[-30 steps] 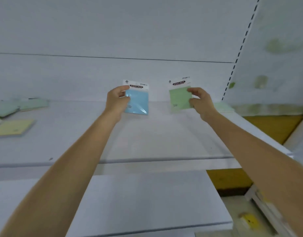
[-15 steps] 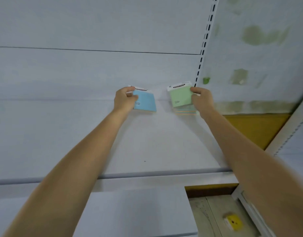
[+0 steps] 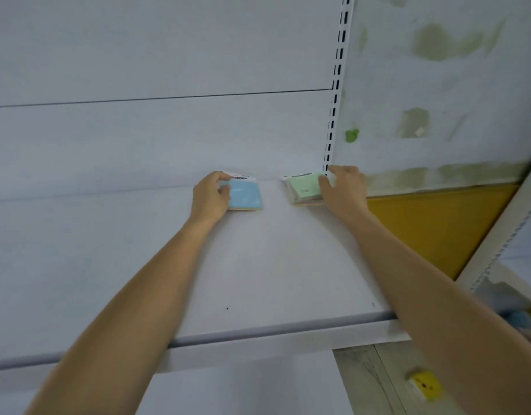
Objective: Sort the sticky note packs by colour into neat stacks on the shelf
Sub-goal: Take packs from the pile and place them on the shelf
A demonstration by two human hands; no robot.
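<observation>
My left hand grips a blue sticky note pack that lies low at the back of the white shelf, on top of a thin yellowish pack edge. My right hand holds a green sticky note pack down on a small stack in the shelf's back right corner. Both packs have white header cards pointing to the back wall. The two stacks sit apart, side by side.
A slotted white upright rises behind the green stack. Right of the shelf are a stained wall, a yellow panel and another rack's post. A lower shelf shows beneath the front edge. A yellow item lies on the floor.
Both hands moved down and back, bringing the blue and green packs from mid-air onto the shelf's rear. The view swung right, so the packs at far left are out of sight.
</observation>
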